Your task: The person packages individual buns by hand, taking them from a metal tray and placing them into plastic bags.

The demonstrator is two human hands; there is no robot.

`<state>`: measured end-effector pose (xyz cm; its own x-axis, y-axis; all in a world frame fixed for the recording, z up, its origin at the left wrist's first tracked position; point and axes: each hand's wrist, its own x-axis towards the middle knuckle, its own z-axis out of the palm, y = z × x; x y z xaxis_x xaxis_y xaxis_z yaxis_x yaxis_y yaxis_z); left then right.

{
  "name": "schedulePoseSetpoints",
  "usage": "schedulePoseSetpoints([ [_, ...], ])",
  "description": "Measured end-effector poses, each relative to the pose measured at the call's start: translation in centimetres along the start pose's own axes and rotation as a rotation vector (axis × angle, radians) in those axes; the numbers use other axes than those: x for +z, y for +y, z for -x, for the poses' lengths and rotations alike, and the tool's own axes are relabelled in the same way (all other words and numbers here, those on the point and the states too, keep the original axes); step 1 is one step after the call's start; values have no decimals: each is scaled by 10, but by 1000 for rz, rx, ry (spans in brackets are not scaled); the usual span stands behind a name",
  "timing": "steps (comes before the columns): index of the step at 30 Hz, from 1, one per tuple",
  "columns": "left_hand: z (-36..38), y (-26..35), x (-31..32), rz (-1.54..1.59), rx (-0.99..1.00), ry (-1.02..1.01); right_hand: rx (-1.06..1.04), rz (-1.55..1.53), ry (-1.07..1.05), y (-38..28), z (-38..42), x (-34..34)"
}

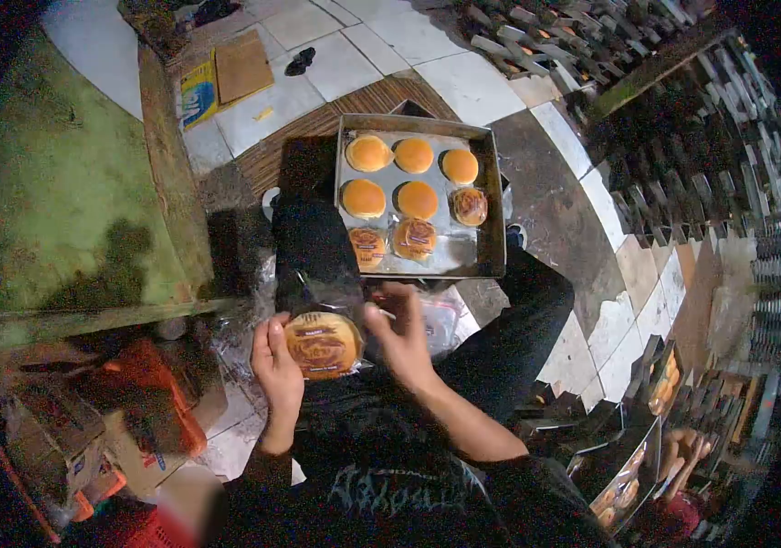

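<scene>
A round bun in a clear printed wrapper (322, 346) lies in my left hand (278, 361), whose fingers hold its left edge. To its right is my right hand (401, 340), blurred, with its fingers curled near the wrapper's open side; what it holds, if anything, is too small to tell. Beyond my hands a metal tray (498, 192) holds several bare round buns (417, 200) and a few wrapped ones (415, 238) at its near and right side.
A green surface (107, 192) spans the left. Cardboard boxes (125, 447) and an orange item (148, 374) sit lower left. Stacked dark trays (691, 155) stand on the right. At lower right are more trays with buns (623, 484) and another person's hand (681, 454).
</scene>
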<state>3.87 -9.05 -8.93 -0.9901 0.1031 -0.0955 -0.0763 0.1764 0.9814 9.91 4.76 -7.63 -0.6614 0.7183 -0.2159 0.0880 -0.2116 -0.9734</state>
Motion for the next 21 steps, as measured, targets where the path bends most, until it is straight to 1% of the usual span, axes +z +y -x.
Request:
schedulePoseSetpoints([
  [1,-4,-1,1,-8,74,34,-4,-5,3,12,-1,-4],
  [2,-2,2,4,82,37,17,90,85,-177,18,-2,-6],
  [3,-4,2,4,81,39,25,190,179,-363,22,-3,-8],
  [5,-4,3,2,-144,136,29,197,184,-384,17,5,-11],
  [7,-4,13,3,-116,134,39,-513,517,-130,4,3,-7],
  [8,-5,18,4,-123,129,10,-582,591,-61,8,-1,-6],
  [9,-5,21,4,-128,125,-20,-583,591,-55,9,-3,-7],
  [11,-6,23,5,-137,115,-49,-262,458,-124,2,-5,-9],
  [13,-5,31,2,-148,98,-73,-224,430,-151,-18,2,-12],
  [15,3,55,-7,-109,140,2,-588,530,-278,-55,17,-18],
  [16,10,61,-13,121,220,-27,-754,517,-271,-70,25,-21],
  [17,8,64,-17,121,212,-37,-870,494,-243,-81,31,-24],
  [19,-3,67,-21,-203,789,-52,-924,500,-207,-44,29,-30],
  [20,-4,57,-18,-313,637,-98,-604,508,-253,-20,19,-26],
  [21,-5,40,-21,-218,183,-209,-285,502,-292,-1,11,-21],
])
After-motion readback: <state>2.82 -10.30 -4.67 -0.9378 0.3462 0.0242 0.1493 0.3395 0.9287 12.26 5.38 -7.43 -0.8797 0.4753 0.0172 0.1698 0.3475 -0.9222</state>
